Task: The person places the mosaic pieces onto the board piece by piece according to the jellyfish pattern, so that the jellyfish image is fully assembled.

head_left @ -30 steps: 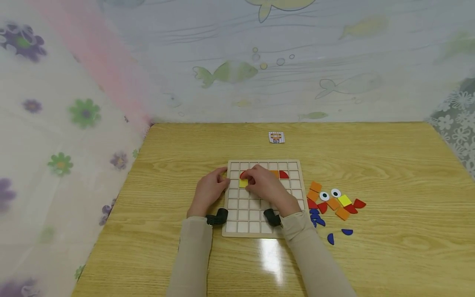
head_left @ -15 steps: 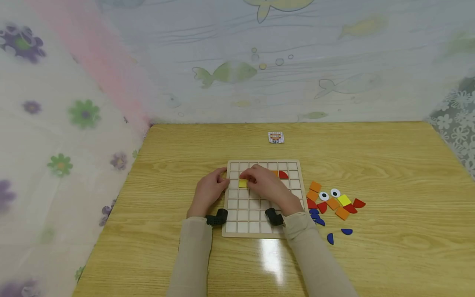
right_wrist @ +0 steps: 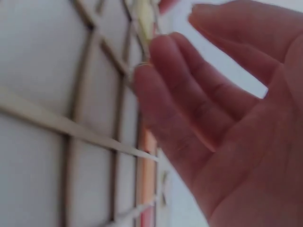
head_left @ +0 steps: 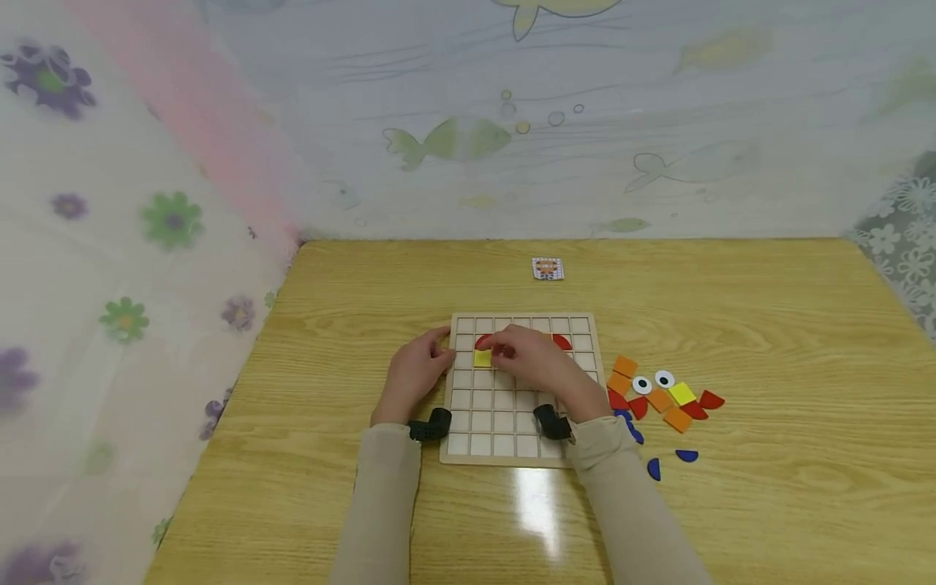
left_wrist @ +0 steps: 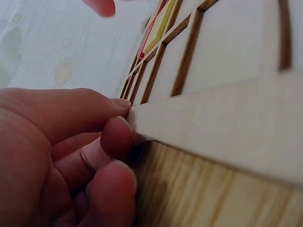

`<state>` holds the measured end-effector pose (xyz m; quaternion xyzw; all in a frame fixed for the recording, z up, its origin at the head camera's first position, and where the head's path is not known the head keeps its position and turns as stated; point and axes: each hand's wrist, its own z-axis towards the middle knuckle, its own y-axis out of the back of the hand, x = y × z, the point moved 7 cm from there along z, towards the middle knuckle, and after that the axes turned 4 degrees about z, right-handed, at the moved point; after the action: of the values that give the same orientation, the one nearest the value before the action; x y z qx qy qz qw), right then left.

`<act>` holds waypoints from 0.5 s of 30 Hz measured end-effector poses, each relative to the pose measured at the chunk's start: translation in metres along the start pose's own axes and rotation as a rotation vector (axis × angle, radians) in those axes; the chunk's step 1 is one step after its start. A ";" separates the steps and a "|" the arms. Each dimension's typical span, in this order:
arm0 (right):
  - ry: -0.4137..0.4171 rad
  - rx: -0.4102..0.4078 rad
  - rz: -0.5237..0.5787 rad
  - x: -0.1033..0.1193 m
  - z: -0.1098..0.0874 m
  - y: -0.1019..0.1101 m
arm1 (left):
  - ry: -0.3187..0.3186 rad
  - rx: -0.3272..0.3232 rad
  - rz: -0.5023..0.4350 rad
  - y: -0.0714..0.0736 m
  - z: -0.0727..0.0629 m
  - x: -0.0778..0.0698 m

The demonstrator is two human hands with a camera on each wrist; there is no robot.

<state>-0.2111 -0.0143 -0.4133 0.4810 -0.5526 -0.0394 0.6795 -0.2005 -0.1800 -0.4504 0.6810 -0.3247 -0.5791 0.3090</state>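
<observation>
A wooden grid board (head_left: 504, 461) lies flat on the table. My left hand (head_left: 413, 370) holds its left edge, with fingertips (left_wrist: 118, 135) right at the rim in the left wrist view. A yellow square tile (head_left: 483, 358) sits in a cell near the upper left, just below a red quarter-round tile (head_left: 483, 342). Close over the upper rows is my right hand (head_left: 534, 357), its fingers loosely bent and apart from the yellow tile. It hides part of the top row, where an orange tile (right_wrist: 149, 165) shows in the right wrist view. Another red quarter-round tile (head_left: 562, 342) lies farther right.
Right of the board are loose orange squares (head_left: 660, 400), a yellow square (head_left: 682, 394), red quarter-rounds (head_left: 712, 399), blue half-rounds (head_left: 686, 456) and two eye discs (head_left: 642, 385). A small pattern card (head_left: 548, 269) lies behind the board. Patterned curtains (head_left: 439, 187) border the table.
My right hand has drawn slightly right, off the yellow tile, uncovering more of it and of the red tile above. The left hand stays at the board's edge.
</observation>
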 end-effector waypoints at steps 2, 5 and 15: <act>-0.022 0.013 0.006 -0.002 -0.004 0.004 | -0.001 0.003 -0.003 -0.001 0.000 0.000; -0.050 0.010 0.008 -0.009 -0.011 0.012 | 0.008 0.000 -0.012 -0.001 0.001 0.000; -0.149 -0.060 0.041 -0.045 -0.044 0.042 | -0.007 0.009 -0.012 0.001 0.000 -0.001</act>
<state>-0.2135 0.0613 -0.4132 0.4447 -0.6100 -0.0780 0.6512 -0.2009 -0.1800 -0.4491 0.6825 -0.3242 -0.5818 0.3010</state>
